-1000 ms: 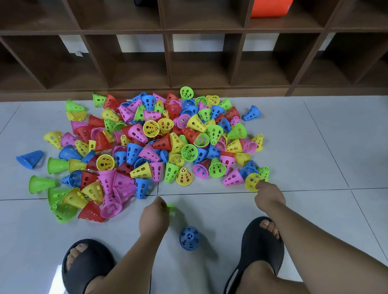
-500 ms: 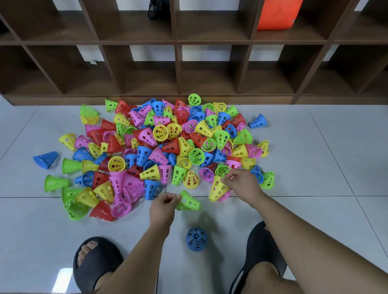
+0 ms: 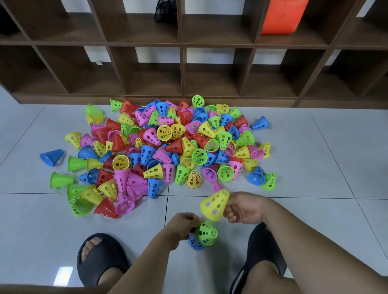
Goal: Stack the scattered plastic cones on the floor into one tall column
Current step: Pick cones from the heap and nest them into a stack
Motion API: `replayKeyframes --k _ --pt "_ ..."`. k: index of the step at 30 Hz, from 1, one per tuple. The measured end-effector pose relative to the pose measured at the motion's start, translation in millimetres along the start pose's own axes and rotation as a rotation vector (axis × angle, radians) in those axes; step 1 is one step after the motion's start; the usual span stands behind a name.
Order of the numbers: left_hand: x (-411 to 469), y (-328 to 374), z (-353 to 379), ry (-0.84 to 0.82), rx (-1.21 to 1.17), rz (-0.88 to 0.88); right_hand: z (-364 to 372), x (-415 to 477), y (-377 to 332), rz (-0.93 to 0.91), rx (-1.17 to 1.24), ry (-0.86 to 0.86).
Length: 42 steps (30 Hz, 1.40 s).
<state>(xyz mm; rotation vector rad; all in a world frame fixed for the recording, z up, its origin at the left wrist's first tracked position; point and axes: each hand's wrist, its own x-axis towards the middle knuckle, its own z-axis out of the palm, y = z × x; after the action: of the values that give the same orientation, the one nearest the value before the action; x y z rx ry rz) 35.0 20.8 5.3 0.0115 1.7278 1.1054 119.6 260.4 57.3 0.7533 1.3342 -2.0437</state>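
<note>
While the left hand (image 3: 185,224) pinches a green cone (image 3: 207,233) low over a blue cone (image 3: 193,242) on the floor (image 3: 329,218), the right hand (image 3: 244,208) is curled round the side of a yellow cone (image 3: 214,204), just above and to the right of the green one. The two look close but apart. Whether the green cone is fully seated on the blue one I cannot tell, as the hand hides the join. The yellow cone lies tilted, its wider end apparently facing down and left toward the green cone's top, so the next move looks like a short drop that way, with the axis turned upright to match. The right hand is the nearer one. Everything else to be stacked, the heap of scattered cones (image 3: 166,148), lies beyond both hands, toward the wooden shelf unit (image 3: 205,44).
</note>
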Motion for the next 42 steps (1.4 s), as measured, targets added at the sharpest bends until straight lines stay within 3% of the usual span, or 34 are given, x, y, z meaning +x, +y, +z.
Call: replayKeyframes --k 10,15,20,25,30,36,42 --pt "6 -41 -9 0.127 -0.014 -0.068 16 25 48 0.186 -0.283 0.015" --pt "15 -45 -16 0.203 0.023 -0.064 17 36 61 0.165 -0.317 0.161" --pt "32 -23 -43 0.315 0.072 0.036 11 47 59 0.071 -0.261 0.419" --pt "49 0 -82 0.500 0.346 0.160 -1 60 53 -0.085 -0.101 0.578" --pt "62 13 -117 0.684 0.465 0.235 -5 68 46 -0.203 -0.069 0.619" --pt "76 8 -141 0.610 0.699 0.207 -5 75 41 -0.232 -0.079 0.577" --pt "74 -3 -142 0.740 0.810 0.190 -7 78 39 -0.198 -0.117 0.556"
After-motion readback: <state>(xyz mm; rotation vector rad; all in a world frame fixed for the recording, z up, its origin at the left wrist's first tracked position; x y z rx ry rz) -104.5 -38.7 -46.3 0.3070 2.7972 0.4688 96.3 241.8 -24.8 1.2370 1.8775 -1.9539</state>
